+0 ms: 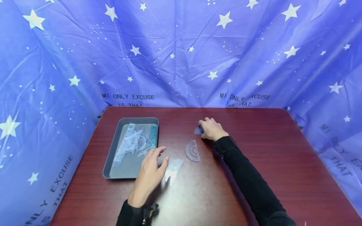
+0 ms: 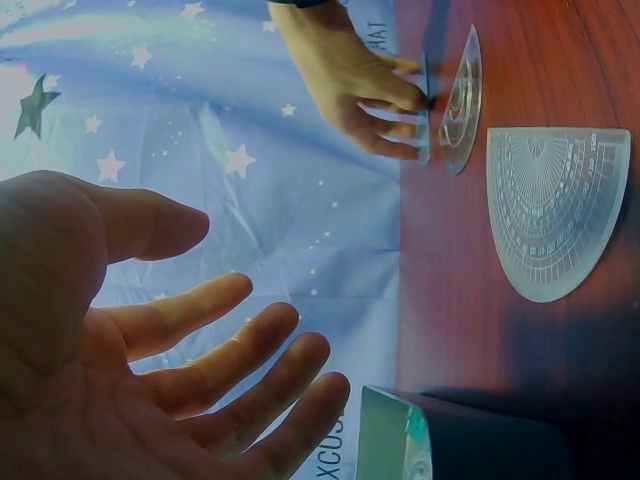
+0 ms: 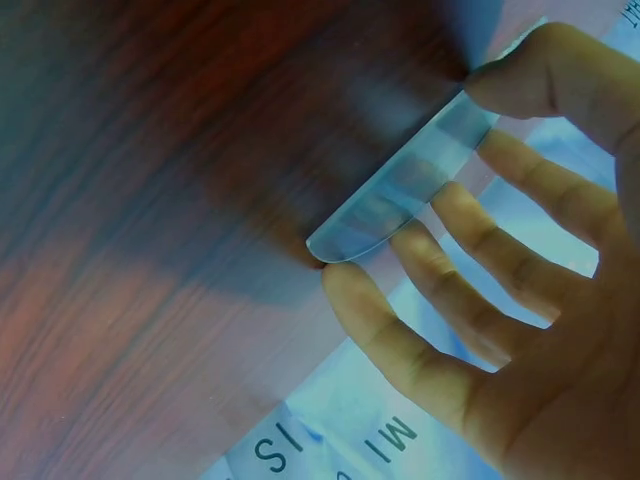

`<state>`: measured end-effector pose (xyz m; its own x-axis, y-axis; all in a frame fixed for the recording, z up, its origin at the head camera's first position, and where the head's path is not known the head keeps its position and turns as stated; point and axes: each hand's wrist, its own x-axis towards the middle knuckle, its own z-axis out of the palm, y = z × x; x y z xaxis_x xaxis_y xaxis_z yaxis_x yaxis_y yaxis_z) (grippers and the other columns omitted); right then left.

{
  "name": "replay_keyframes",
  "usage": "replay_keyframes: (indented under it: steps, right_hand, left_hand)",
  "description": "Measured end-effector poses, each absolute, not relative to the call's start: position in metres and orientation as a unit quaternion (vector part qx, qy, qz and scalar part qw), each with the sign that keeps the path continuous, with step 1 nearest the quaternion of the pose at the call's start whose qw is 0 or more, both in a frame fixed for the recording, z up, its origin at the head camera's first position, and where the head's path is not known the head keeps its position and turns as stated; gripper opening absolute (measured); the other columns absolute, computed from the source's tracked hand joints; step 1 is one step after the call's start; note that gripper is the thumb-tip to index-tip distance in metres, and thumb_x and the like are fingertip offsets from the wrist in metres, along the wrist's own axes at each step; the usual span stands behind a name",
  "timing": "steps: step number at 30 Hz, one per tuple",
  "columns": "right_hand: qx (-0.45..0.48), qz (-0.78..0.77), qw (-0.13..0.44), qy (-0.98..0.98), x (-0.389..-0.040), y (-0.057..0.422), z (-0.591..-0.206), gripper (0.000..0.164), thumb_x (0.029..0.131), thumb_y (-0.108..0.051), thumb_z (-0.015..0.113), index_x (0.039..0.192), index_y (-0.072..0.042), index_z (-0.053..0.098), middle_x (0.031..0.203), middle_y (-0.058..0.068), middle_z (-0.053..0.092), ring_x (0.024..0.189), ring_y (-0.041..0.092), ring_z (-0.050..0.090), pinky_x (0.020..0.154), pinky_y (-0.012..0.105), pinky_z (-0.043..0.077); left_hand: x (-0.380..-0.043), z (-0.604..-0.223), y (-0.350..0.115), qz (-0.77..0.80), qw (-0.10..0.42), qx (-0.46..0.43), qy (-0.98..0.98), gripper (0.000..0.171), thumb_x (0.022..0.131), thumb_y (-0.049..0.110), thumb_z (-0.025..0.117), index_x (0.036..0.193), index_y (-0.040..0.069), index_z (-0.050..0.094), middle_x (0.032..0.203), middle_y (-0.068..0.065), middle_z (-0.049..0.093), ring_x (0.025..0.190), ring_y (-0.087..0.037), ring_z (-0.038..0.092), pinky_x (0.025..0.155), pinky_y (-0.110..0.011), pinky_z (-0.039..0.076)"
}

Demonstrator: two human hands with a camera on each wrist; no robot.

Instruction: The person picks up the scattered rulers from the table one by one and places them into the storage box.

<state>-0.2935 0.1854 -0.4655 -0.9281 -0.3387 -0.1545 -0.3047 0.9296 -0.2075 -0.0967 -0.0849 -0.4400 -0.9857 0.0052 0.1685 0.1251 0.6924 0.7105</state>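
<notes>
My right hand (image 1: pixel 212 129) holds a clear half-round protractor (image 1: pixel 198 130) at the back middle of the table. In the right wrist view its thumb and fingertips sit at the edges of this protractor (image 3: pixel 400 190). Left of it, my left hand (image 1: pixel 151 171) hovers beside the tray's right side, fingers spread and relaxed, holding nothing. Just right of that hand lies another clear protractor (image 1: pixel 173 169), its printed scale plain in the left wrist view (image 2: pixel 555 210). A third half-round protractor (image 1: pixel 193 151) lies between the two hands.
A grey tray (image 1: pixel 108 166) stands on the left of the dark red wooden table (image 1: pixel 268 150). Inside are several clear rulers and set squares (image 1: pixel 131 141), overlapping one another. A blue star-patterned curtain (image 1: pixel 175 62) hangs around the back and sides.
</notes>
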Motion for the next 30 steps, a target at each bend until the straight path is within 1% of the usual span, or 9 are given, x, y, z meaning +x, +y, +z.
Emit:
replay_keyframes:
  steps: [3, 10, 13, 17, 20, 23, 27, 30]
  right_hand:
    - [-0.168, -0.083, 0.083, 0.979, -0.291, 0.187, -0.466, 0.061, 0.083, -0.013, 0.088, 0.139, -0.01, 0.065, 0.144, 0.025, 0.06, 0.129, 0.046, 0.056, 0.097, 0.067, 0.057]
    - [-0.182, -0.064, 0.059, 0.979, -0.284, 0.187, -0.467, 0.064, 0.082, -0.013, 0.09, 0.139, -0.007, 0.063, 0.139, 0.029, 0.06, 0.124, 0.048, 0.057, 0.089, 0.065, 0.06]
    - [-0.181, -0.062, 0.053, 0.98, -0.281, 0.189, -0.468, 0.062, 0.082, -0.013, 0.09, 0.138, -0.007, 0.063, 0.138, 0.029, 0.061, 0.123, 0.048, 0.057, 0.088, 0.064, 0.061]
    - [-0.175, -0.069, 0.05, 0.981, -0.276, 0.194, -0.469, 0.062, 0.083, -0.014, 0.089, 0.14, -0.007, 0.064, 0.138, 0.028, 0.061, 0.124, 0.047, 0.058, 0.09, 0.064, 0.06]
    - [-0.172, -0.085, 0.043, 0.98, -0.271, 0.199, -0.469, 0.064, 0.082, -0.013, 0.088, 0.141, -0.007, 0.064, 0.137, 0.028, 0.061, 0.124, 0.047, 0.058, 0.09, 0.066, 0.059]
    - [-0.172, -0.1, 0.028, 0.98, -0.264, 0.204, -0.468, 0.066, 0.08, -0.013, 0.087, 0.142, -0.008, 0.064, 0.135, 0.027, 0.062, 0.124, 0.046, 0.058, 0.089, 0.067, 0.059]
    - [-0.174, -0.118, 0.004, 0.978, -0.251, 0.21, -0.464, 0.066, 0.077, -0.013, 0.084, 0.14, -0.009, 0.065, 0.132, 0.025, 0.063, 0.123, 0.045, 0.059, 0.086, 0.067, 0.06]
    - [-0.177, -0.132, -0.018, 0.975, -0.237, 0.214, -0.458, 0.065, 0.077, -0.014, 0.081, 0.14, -0.009, 0.066, 0.131, 0.023, 0.064, 0.121, 0.043, 0.06, 0.083, 0.066, 0.061]
  left_hand:
    - [-0.096, -0.44, -0.083, -0.396, 0.075, -0.032, -0.915, 0.041, 0.104, 0.019, 0.069, 0.143, 0.008, 0.066, 0.134, -0.011, 0.069, 0.123, -0.033, 0.065, 0.102, -0.054, 0.056]
    - [-0.093, -0.439, -0.076, -0.415, 0.078, -0.025, -0.906, 0.039, 0.104, 0.018, 0.069, 0.142, 0.008, 0.067, 0.129, -0.013, 0.069, 0.118, -0.034, 0.067, 0.099, -0.053, 0.058]
    - [-0.093, -0.439, -0.073, -0.417, 0.086, -0.032, -0.904, 0.038, 0.103, 0.016, 0.07, 0.14, 0.008, 0.068, 0.127, -0.013, 0.07, 0.115, -0.034, 0.069, 0.097, -0.052, 0.058]
    - [-0.092, -0.439, -0.068, -0.417, 0.093, -0.045, -0.903, 0.036, 0.102, 0.014, 0.07, 0.138, 0.008, 0.07, 0.125, -0.012, 0.071, 0.11, -0.033, 0.07, 0.095, -0.051, 0.059]
    - [-0.091, -0.44, -0.065, -0.424, 0.094, -0.047, -0.9, 0.035, 0.102, 0.014, 0.07, 0.137, 0.008, 0.07, 0.124, -0.012, 0.071, 0.109, -0.032, 0.07, 0.095, -0.051, 0.06]
    - [-0.092, -0.443, -0.061, -0.442, 0.093, -0.046, -0.891, 0.033, 0.102, 0.012, 0.069, 0.135, 0.008, 0.071, 0.121, -0.013, 0.072, 0.108, -0.032, 0.072, 0.095, -0.05, 0.061]
    - [-0.093, -0.446, -0.054, -0.476, 0.084, -0.041, -0.874, 0.031, 0.102, 0.008, 0.067, 0.133, 0.007, 0.072, 0.117, -0.011, 0.074, 0.105, -0.028, 0.073, 0.095, -0.046, 0.062]
    - [-0.094, -0.449, -0.048, -0.502, 0.076, -0.037, -0.861, 0.031, 0.103, 0.006, 0.065, 0.133, 0.006, 0.07, 0.116, -0.008, 0.074, 0.105, -0.024, 0.073, 0.094, -0.041, 0.063]
